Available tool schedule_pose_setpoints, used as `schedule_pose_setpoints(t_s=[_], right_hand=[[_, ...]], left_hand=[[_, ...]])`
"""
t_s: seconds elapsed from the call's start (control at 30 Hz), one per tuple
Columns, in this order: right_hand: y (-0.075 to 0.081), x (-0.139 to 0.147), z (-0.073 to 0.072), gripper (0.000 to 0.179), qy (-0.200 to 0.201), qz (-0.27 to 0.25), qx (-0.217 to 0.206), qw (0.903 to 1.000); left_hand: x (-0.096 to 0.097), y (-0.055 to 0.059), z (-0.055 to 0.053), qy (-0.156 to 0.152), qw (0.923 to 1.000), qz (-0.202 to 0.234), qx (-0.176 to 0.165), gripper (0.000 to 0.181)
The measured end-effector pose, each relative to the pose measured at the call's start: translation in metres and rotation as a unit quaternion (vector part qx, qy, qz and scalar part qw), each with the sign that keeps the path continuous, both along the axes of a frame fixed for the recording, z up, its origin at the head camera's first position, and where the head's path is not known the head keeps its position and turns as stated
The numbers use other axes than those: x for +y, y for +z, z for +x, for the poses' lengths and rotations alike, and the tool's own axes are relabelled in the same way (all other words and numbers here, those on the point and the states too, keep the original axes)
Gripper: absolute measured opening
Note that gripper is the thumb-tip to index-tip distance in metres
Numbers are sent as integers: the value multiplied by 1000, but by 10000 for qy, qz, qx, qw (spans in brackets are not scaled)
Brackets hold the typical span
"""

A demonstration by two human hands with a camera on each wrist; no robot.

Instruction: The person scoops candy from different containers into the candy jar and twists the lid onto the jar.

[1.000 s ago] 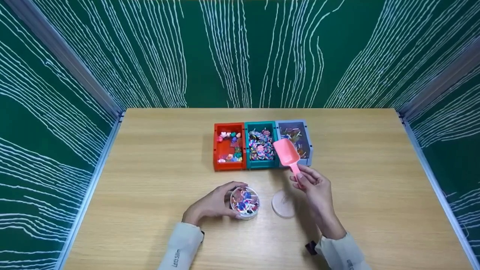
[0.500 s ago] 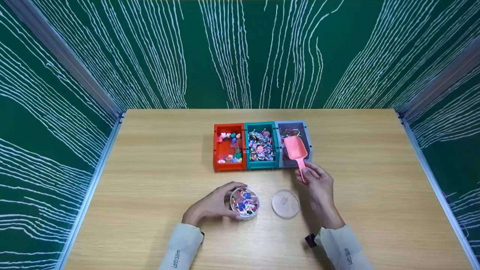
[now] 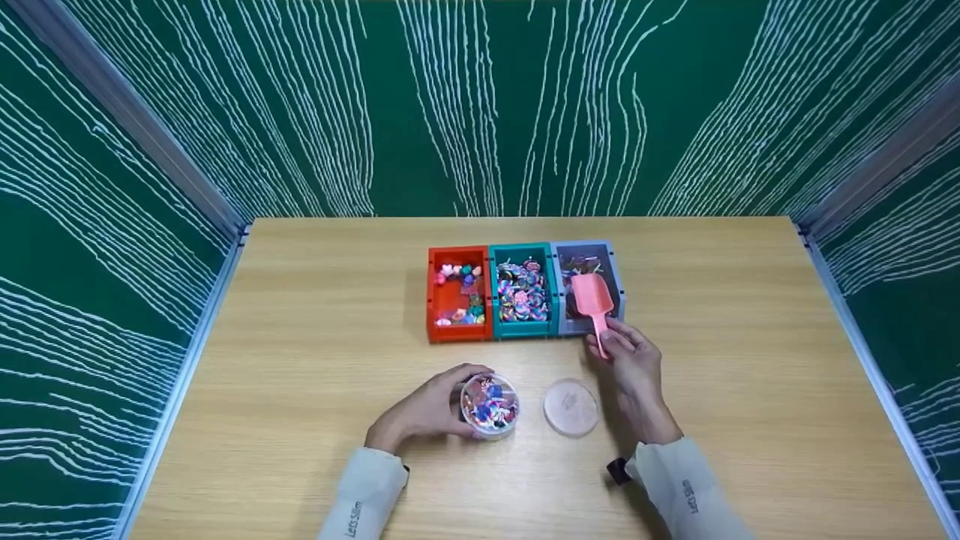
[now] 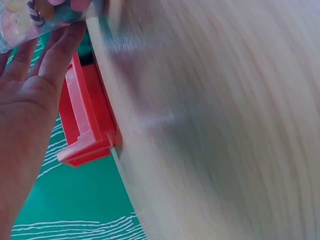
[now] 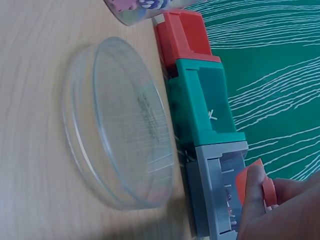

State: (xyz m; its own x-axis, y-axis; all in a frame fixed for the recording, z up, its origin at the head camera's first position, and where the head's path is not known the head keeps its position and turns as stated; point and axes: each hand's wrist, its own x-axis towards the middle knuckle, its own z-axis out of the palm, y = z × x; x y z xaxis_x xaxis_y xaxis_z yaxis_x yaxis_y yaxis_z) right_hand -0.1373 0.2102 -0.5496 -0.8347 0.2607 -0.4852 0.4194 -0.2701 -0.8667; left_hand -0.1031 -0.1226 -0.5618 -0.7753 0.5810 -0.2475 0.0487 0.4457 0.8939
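My left hand is curled round a clear round jar filled with small colourful charms, some like lollipops. In the left wrist view, the jar shows only at the top left corner. A pink scoop is pinched by its handle between the thumb and fingers of my right hand. Its bowl overlaps the grey bin, where small pieces with white sticks lie. The right wrist view shows the thumb on the scoop; most of its bowl is hidden there.
Left of the grey bin, joined in a row, are a teal bin full of lollipop charms and a red bin with scattered colourful pieces. A clear round lid lies on the wooden table. Green walls with white lines surround it.
My right hand has carried the scoop rightward from the edge between the teal and grey bins to over the grey bin. My left hand and the jar stay in place.
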Motion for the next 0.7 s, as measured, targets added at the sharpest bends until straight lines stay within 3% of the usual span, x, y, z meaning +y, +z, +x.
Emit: schedule_pose_setpoints(t_s=[0.2,0.43,0.7], right_hand=[[-6,-3,-7,43,-74,-81,18,9999],[-13,-10,-15,37,-383,-180,34,9991],[-17,-14,-21,36,-294,-131,-58,9995]], left_hand=[[1,0,0,0,10000,-36,79,84],[1,0,0,94,9999,9,-100,83],[0,-1,0,117,9998,-88,-139,83]])
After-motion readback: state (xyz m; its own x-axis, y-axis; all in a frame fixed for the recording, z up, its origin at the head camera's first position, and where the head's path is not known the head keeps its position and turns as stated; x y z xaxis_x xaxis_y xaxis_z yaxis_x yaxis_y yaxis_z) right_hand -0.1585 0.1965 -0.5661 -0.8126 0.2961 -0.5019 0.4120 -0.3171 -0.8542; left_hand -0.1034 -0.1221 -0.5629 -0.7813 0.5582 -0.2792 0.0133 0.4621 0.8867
